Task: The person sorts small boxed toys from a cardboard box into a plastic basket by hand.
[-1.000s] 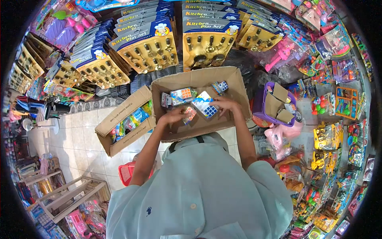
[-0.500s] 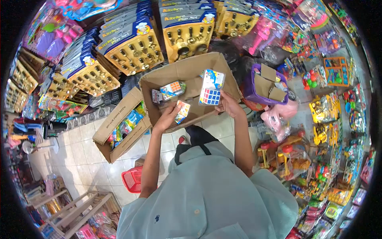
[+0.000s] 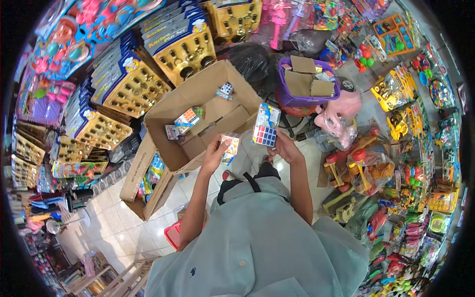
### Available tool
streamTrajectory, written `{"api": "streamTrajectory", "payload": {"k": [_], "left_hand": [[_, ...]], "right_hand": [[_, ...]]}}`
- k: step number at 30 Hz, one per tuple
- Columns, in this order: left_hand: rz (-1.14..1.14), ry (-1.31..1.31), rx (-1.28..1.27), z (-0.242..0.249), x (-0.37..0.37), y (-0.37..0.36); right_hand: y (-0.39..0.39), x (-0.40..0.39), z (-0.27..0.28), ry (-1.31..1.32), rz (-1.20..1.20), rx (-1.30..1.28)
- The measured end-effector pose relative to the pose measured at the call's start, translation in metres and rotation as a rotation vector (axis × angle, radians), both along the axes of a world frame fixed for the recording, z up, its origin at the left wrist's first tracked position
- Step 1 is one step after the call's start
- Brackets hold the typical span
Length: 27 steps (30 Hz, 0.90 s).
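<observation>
Left hand (image 3: 213, 154) pinches smaller puzzle-cube pack (image 3: 233, 144), right hand (image 3: 289, 150) larger puzzle-cube pack (image 3: 265, 129); best gripped lightly by edges, clear of open carton (image 3: 190, 89), ten o'clock.

Stretching the left forearm (image 3: 194, 213) and right forearm (image 3: 300, 188) toward the far side, angling both inward. Pinching between thumb and fingers with the left hand (image 3: 213, 155), and gripping with the right hand (image 3: 288, 148) well apart from it, pointing those fingers far and left.
</observation>
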State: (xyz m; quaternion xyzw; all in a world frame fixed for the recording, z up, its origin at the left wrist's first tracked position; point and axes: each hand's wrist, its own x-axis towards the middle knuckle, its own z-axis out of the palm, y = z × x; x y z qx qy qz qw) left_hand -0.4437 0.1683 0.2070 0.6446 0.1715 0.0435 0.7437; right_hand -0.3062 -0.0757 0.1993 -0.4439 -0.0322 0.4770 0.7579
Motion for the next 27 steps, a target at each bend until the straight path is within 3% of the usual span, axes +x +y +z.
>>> {"api": "streamTrajectory", "payload": {"k": [4,16,23,27], "left_hand": [[-0.025,-0.104,0.002,0.007,0.033,-0.049],[-0.183,-0.06,0.013,-0.016,0.156,-0.171],[-0.293,0.025,-0.052,-0.006,0.196,-0.22],[-0.419,0.062,0.041,-0.03,0.209,-0.221]], "right_hand": [[-0.03,0.022,0.007,-0.017,0.045,-0.012],[-0.164,0.087,0.008,-0.113,-0.105,-0.079],[-0.208,0.103,0.022,-0.083,-0.252,-0.129],[-0.22,0.111,0.004,-0.06,-0.225,-0.133]]}}
